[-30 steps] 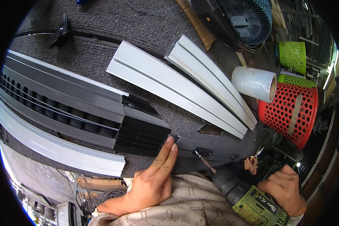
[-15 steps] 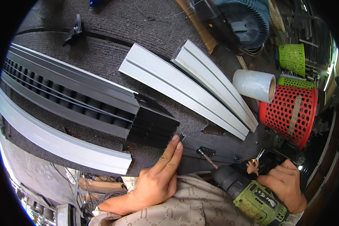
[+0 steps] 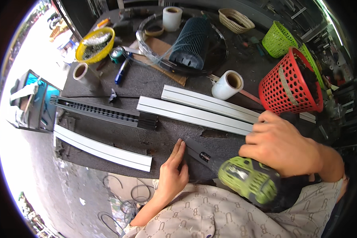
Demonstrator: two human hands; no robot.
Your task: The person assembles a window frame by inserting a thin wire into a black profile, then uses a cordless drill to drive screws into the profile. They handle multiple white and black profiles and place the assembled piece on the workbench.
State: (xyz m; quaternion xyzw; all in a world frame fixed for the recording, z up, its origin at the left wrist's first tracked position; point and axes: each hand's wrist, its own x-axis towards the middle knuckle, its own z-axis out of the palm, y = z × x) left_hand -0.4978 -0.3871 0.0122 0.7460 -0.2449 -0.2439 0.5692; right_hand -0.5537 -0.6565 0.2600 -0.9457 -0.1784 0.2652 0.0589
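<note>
Pressing flat: left hand (image 3: 173, 174) has fingers (image 3: 179, 150) straight and together, palm down on the dark-carpeted counter (image 3: 146, 139), fingertips touching the near end of a dark metal bracket (image 3: 200, 152). Nothing is held in that hand. The bracket lies just right of those fingertips and runs back under the drill. Right hand (image 3: 283, 146) has fingers wrapped tight around a green and black cordless drill (image 3: 248, 180), nose on the bracket; the bit is hidden. Just beyond the right knuckles are two white aluminium profiles (image 3: 194, 113) lying side by side. Left of the left fingertips is a third white profile (image 3: 103, 148), with a black slotted rail (image 3: 103, 113) beyond it. Further out from the right fingers are a red perforated basket (image 3: 289, 85) and a white tape roll (image 3: 227, 84).
</note>
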